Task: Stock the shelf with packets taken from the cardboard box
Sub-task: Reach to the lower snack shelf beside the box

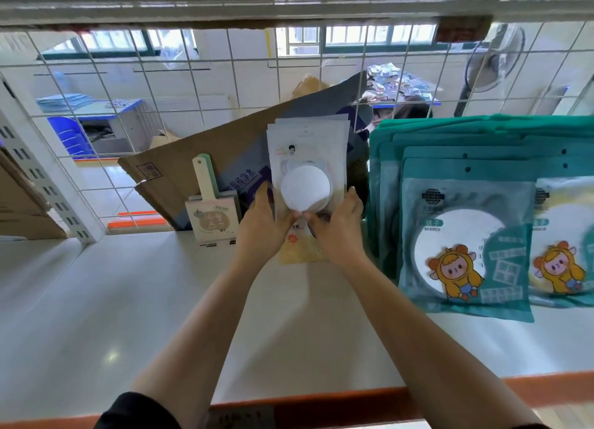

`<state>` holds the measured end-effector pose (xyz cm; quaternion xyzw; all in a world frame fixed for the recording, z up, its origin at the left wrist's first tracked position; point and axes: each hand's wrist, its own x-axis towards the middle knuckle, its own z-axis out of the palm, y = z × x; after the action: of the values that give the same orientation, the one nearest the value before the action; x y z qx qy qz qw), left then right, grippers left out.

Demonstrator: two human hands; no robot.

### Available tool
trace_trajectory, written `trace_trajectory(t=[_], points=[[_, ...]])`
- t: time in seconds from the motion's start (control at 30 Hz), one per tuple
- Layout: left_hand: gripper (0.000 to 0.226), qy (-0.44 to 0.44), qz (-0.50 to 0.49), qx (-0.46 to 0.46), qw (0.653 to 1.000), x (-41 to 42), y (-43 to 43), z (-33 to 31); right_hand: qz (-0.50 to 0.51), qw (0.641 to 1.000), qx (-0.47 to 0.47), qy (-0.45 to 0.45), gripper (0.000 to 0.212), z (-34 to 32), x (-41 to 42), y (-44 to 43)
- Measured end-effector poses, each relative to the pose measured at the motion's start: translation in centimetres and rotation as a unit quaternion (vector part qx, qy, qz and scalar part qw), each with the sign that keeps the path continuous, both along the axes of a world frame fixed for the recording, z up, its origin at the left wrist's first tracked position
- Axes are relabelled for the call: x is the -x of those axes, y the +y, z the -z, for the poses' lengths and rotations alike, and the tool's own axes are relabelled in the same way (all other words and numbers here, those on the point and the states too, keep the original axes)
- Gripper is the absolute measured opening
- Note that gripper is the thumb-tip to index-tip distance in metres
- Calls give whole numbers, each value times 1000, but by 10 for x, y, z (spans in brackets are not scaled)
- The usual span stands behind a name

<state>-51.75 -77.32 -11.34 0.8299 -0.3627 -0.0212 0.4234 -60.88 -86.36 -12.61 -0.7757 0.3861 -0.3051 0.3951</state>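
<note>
Far left, a handled mirror pack [212, 216] leans on flattened cardboard [193, 168]. My left hand [262, 226] pinches the left edge of the pale mirror packets [307, 158], which stand upright at the far middle of the white shelf [128, 300]. My right hand [337, 232] clasps their right edge. I judge them light, slick and floppy around a breakable disc, so I'd grip low at both edges. Teal mirror packets [463, 235] stand just right.

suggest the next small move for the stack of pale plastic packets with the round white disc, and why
Probably lean the stack of pale packets back against the brown cardboard sheet. The left hand and right hand grip its lower edges, and it stands upright on the white shelf beside the teal packets.
</note>
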Motion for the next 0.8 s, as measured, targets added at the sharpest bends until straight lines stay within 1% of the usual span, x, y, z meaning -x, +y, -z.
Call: trace_trajectory(t=[0.1, 0.2, 0.27, 0.33, 0.4, 0.5, 0.53, 0.6, 0.7, 0.8], points=[[89, 10, -16, -5, 1000, 4, 4, 2, 9, 999, 12, 29, 102, -3, 7, 7], [82, 11, -47, -21, 999, 8, 9, 4, 14, 999, -10, 35, 91, -7, 18, 16], [78, 2, -58, -43, 997, 11, 15, 3, 18, 998, -5, 57, 84, -10, 26, 23], [73, -20, -56, -78, 995, 14, 23, 1, 16, 996, 16, 88, 78, -10, 34, 32], [73, -44, -54, -125, 990, 16, 33, 4, 11, 987, 59, 151, 70, -9, 41, 42], [80, -83, -70, -235, 966, 17, 52, 8, 16, 969, 91, 227, 61, -8, 48, 54], [80, -95, -76, -268, 956, 17, 60, 9, 14, 966, 90, 242, 60, -9, 49, 59], [78, -95, -83, -298, 946, 16, 77, 11, 8, 958, 88, 273, 62, -8, 50, 71], [73, -91, -99, -311, 941, 13, 109, 10, -19, 944, 91, 315, 66, -7, 47, 95], [69, -96, -115, -318, 936, 9, 154, 8, -75, 938, 91, 327, 66, -11, 39, 127]])
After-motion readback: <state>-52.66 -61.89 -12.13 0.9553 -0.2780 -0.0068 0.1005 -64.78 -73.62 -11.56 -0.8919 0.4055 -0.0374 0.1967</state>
